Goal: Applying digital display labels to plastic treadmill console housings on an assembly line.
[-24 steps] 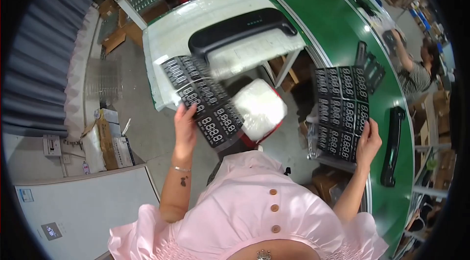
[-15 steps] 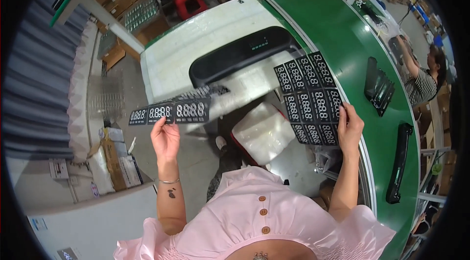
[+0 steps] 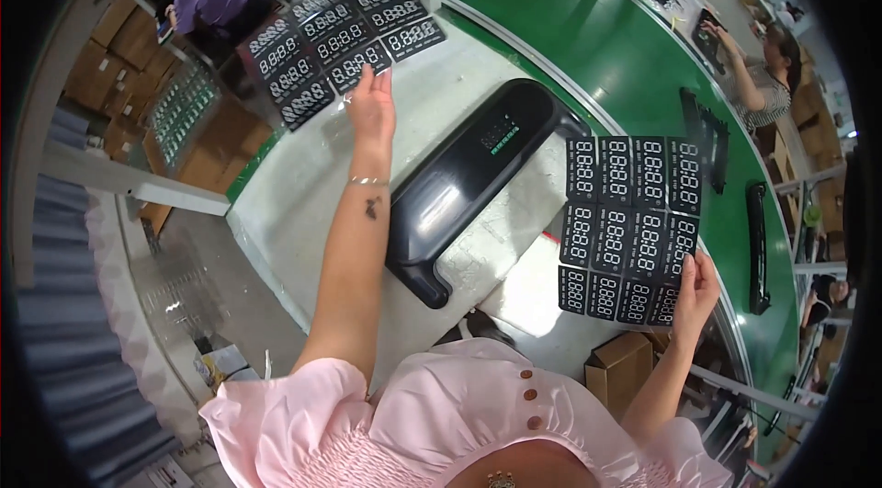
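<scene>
Left hand [image 3: 372, 111], right hand [image 3: 696, 295]: edge pinches.
Fingers closed on left sheet [image 3: 329, 38], right sheet [image 3: 629, 217]; edge hold likely avoids covering much of them.

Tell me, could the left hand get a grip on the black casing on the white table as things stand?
Probably not: the left hand is holding a black sheet. The way itself looks free, though: the black casing lies just right of that forearm, its top mostly uncovered.
</scene>
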